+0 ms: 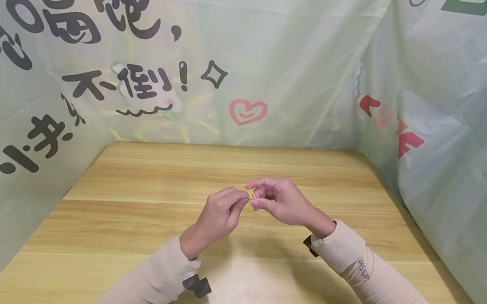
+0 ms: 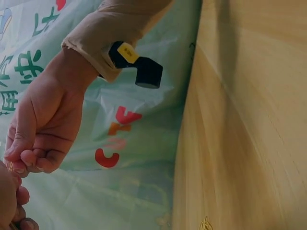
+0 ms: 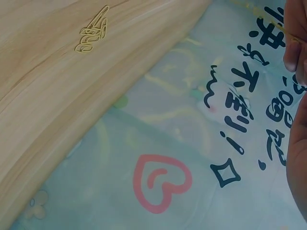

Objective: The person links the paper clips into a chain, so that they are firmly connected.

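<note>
Both hands meet above the middle of the table. My left hand [image 1: 220, 212] pinches a thin yellow paper clip [image 1: 250, 195] between thumb and fingertips. From the other side my right hand [image 1: 284, 201] grips the same small spot with its thumb and curled fingers; how the clips there join is too small to tell. In the left wrist view, gold wire [image 2: 10, 166] shows between the right hand's fingertips. A thin yellow strand, blurred, runs from the fingers at the upper right edge of the right wrist view. Below the hands, a small pile of paper clips [image 3: 93, 31] lies on the table.
The wooden table [image 1: 144, 175] reaches back to a printed cloth [image 1: 303, 82] that hangs behind it and along both sides. A black wrist camera mount [image 1: 198, 286] sticks out from the left sleeve, another [image 1: 310, 245] from the right.
</note>
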A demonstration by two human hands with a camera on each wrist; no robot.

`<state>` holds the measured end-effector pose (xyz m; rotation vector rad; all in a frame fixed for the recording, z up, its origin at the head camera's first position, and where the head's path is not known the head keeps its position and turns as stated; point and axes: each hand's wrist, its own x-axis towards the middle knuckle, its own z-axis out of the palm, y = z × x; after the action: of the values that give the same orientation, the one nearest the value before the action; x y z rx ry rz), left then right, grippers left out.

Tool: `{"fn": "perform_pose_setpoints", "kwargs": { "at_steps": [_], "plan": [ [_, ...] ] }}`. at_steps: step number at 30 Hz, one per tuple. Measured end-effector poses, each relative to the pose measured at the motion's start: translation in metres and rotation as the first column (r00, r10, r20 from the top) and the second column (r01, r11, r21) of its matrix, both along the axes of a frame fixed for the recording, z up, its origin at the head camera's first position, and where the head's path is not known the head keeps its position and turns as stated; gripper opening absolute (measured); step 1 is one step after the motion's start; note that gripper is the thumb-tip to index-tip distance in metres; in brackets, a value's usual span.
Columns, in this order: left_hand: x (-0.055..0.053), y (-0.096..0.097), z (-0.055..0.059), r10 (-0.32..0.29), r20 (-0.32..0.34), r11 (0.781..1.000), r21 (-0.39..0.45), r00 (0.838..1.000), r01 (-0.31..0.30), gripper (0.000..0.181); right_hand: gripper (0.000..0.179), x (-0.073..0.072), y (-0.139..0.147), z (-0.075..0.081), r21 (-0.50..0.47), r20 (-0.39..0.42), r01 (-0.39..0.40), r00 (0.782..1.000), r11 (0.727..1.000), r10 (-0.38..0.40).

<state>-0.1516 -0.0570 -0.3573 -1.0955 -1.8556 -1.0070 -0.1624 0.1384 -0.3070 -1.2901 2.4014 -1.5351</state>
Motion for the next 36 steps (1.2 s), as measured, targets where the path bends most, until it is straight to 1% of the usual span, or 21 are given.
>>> {"fn": "perform_pose_setpoints", "kwargs": {
  "at_steps": [4, 8, 11, 14, 18, 22, 25, 29, 32, 34, 36],
  "plan": [
    [-0.001, 0.000, -0.001, -0.010, 0.012, 1.000, 0.019, 1.000, 0.009, 0.006, 0.027, 0.000, 0.000, 0.000, -0.002, 0.028, 0.018, 0.999, 1.000, -0.018],
    [-0.002, 0.000, -0.003, -0.018, 0.041, 1.000, 0.016, 0.999, 0.018, 0.005, 0.012, 0.000, 0.001, 0.000, -0.034, 0.111, 0.049, 0.993, 0.998, -0.045],
    [-0.001, -0.001, -0.002, -0.025, 0.075, 1.000, 0.007, 0.997, 0.024, 0.006, 0.004, 0.000, 0.002, 0.001, -0.051, 0.151, 0.077, 0.986, 0.996, -0.069],
    [-0.001, -0.003, -0.001, -0.037, 0.133, 0.999, -0.005, 0.990, 0.038, 0.006, 0.005, 0.000, 0.002, 0.002, -0.041, 0.136, 0.105, 0.986, 0.994, -0.099],
    [-0.003, -0.004, -0.003, -0.049, 0.205, 0.998, -0.027, 0.978, 0.056, 0.006, 0.006, -0.002, 0.000, 0.003, -0.024, 0.086, 0.134, 0.988, 0.991, -0.132],
    [-0.003, -0.005, -0.006, -0.048, 0.237, 0.997, -0.040, 0.970, 0.059, 0.008, 0.007, -0.003, -0.005, 0.003, -0.029, 0.065, 0.139, 0.988, 0.990, -0.137],
    [-0.003, -0.006, -0.008, -0.044, 0.246, 0.998, -0.030, 0.968, 0.053, 0.011, 0.007, -0.003, -0.009, 0.003, -0.028, 0.075, 0.129, 0.989, 0.991, -0.127],
    [-0.005, -0.005, -0.008, -0.036, 0.236, 0.999, -0.007, 0.971, 0.039, 0.011, 0.006, -0.004, -0.011, 0.005, -0.028, 0.078, 0.106, 0.992, 0.994, -0.103],
    [-0.007, -0.006, -0.008, -0.034, 0.229, 0.999, 0.010, 0.973, 0.033, 0.012, 0.005, -0.009, -0.009, 0.006, -0.027, 0.077, 0.104, 0.992, 0.994, -0.102],
    [-0.007, -0.007, -0.007, -0.033, 0.229, 0.999, 0.018, 0.973, 0.030, 0.011, 0.007, -0.016, -0.006, 0.004, -0.019, 0.087, 0.129, 0.988, 0.992, -0.127],
    [-0.007, -0.008, -0.007, -0.032, 0.231, 0.999, 0.022, 0.973, 0.028, 0.011, 0.010, -0.025, -0.001, -0.001, 0.011, 0.096, 0.185, 0.978, 0.983, -0.185]
  ]
}}
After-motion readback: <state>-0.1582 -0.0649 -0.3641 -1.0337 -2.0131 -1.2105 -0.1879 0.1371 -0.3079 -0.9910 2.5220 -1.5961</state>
